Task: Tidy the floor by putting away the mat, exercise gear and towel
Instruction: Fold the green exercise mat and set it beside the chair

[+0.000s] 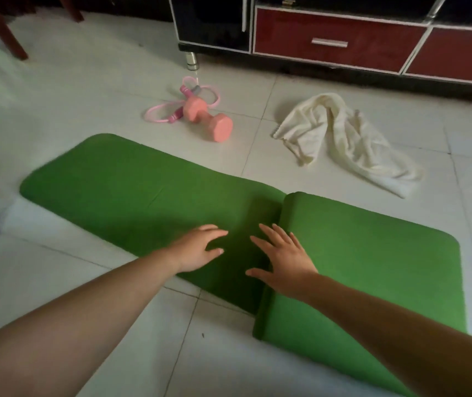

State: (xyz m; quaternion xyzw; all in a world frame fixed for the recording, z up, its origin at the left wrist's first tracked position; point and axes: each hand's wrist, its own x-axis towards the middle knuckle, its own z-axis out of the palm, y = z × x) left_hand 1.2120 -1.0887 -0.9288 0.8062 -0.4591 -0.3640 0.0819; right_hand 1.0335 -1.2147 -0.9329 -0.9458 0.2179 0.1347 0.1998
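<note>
The green mat (114, 179) lies on the white tiled floor (57, 110), its long left part flat and its right end folded back over itself, so that a thick rounded fold edge runs across it.

Both bare arms reach forward to that fold. The left grip (200, 247) is released: its fingers are spread and lightly bent, with the tips resting on the flat part of the mat just left of the fold. The right grip (283, 256) is also released, with straight, splayed fingers lying on the fold edge. Neither is grasping anything.

Beyond the mat, a pink dumbbell (207, 118) lies on its side on the tiles, touching a loosely coiled pink jump rope (157, 111). To the right of these, well apart from them, a cream towel (343, 138) lies crumpled on the floor near the mat's far edge.

Along the back stands a low cabinet (337, 44) with red drawer fronts, and dark chair legs (8, 32) show at the top left.
</note>
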